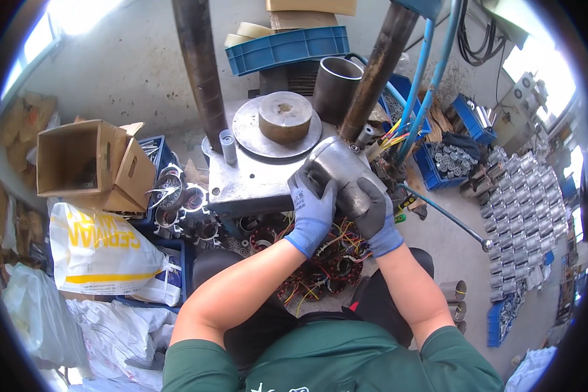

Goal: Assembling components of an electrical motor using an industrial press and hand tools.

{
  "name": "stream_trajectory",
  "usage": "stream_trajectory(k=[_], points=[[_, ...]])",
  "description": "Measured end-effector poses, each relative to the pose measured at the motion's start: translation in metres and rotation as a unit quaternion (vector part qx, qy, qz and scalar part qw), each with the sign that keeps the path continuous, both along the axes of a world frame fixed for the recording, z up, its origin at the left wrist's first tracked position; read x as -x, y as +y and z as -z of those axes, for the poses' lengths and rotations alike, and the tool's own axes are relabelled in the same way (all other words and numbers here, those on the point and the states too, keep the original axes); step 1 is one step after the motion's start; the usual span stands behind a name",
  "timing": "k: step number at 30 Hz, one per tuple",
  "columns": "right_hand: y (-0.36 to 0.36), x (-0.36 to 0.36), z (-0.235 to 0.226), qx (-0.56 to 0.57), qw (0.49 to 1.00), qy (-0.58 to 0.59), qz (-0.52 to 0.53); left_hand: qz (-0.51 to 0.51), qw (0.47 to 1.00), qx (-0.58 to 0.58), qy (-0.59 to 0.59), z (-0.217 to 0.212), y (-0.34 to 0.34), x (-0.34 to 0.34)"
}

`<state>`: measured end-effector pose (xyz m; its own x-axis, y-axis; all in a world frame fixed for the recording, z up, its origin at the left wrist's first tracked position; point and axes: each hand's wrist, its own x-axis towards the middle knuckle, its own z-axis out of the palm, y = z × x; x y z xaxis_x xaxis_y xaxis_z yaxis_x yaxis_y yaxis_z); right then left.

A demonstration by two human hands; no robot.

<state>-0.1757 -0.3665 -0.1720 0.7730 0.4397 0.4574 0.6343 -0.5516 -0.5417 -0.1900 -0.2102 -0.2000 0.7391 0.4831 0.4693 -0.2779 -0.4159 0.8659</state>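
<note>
Press table (242, 183): 1 housing (336, 171), 2 hands (312, 210)

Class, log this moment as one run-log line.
left hand: on metal housing | right hand: on housing | press table: beneath

Two gloved hands, left (311, 210) and right (374, 212); one metal motor housing (338, 166); two press columns (199, 65); one open cardboard box (88, 163).

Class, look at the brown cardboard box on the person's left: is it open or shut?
Open. The cardboard box lies tipped on its side, flaps spread outward, and its dark inside shows.
</note>
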Motion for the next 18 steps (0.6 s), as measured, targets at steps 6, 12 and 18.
stream_trajectory(k=[6, 12, 18], points=[[0.007, -0.025, 0.008, -0.247, 0.945, 0.214, -0.010, 0.229, 0.729, 0.601, 0.235, -0.011, 0.029, -0.034], [0.058, -0.020, -0.059, -0.172, 0.975, 0.137, -0.032, 0.221, 0.745, 0.615, 0.139, -0.030, 0.032, -0.047], [0.106, -0.059, -0.114, -0.071, 0.985, 0.155, 0.005, 0.307, 0.674, 0.671, -0.019, -0.051, 0.062, -0.081]])
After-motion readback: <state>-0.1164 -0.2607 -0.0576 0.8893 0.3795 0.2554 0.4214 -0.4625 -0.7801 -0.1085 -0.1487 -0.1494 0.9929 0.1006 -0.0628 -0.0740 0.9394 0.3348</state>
